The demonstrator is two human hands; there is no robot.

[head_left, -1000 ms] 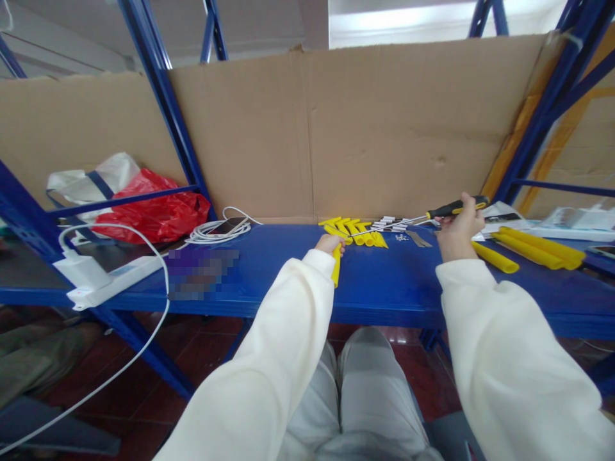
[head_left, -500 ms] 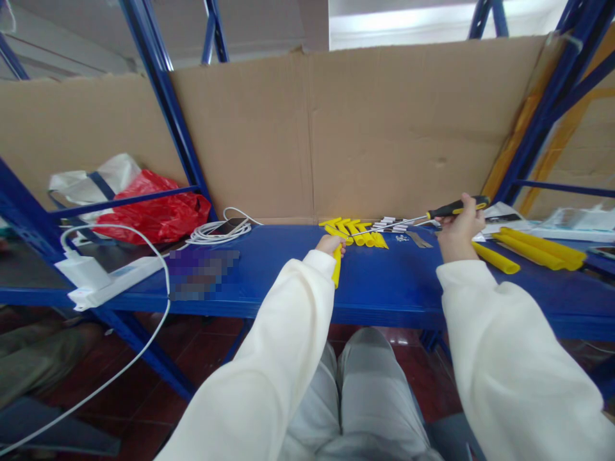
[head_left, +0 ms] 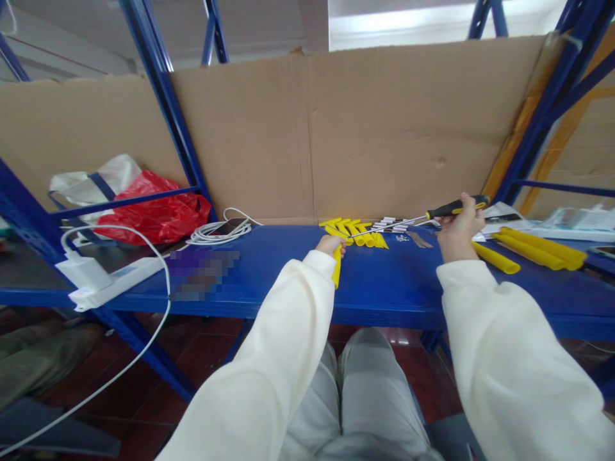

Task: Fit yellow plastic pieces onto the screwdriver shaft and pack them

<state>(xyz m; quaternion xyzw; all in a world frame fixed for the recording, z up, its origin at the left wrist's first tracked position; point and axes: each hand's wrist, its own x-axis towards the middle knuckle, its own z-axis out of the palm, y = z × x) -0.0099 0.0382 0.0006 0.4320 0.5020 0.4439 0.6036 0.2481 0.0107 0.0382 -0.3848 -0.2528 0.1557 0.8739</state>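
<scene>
My left hand [head_left: 330,244] is closed around a yellow tube [head_left: 337,269], whose lower part sticks out below the fingers. In my right hand [head_left: 461,230] is a screwdriver [head_left: 454,208] with a black and yellow handle. Its long metal shaft points left, and the tip reaches the upper end of the held tube; whether it sits inside cannot be made out. Just beyond the left hand, several yellow tubes [head_left: 368,239] lie in a row on the blue table [head_left: 288,288]. Small white and dark parts [head_left: 391,221] and a flat metal strip [head_left: 419,239] lie between the hands.
More yellow tubes [head_left: 542,248] lie at the right. A cardboard sheet [head_left: 384,128] stands along the back between blue posts. At the left are a coiled white cable [head_left: 218,232], a power strip [head_left: 120,282] and a red plastic bag [head_left: 158,205].
</scene>
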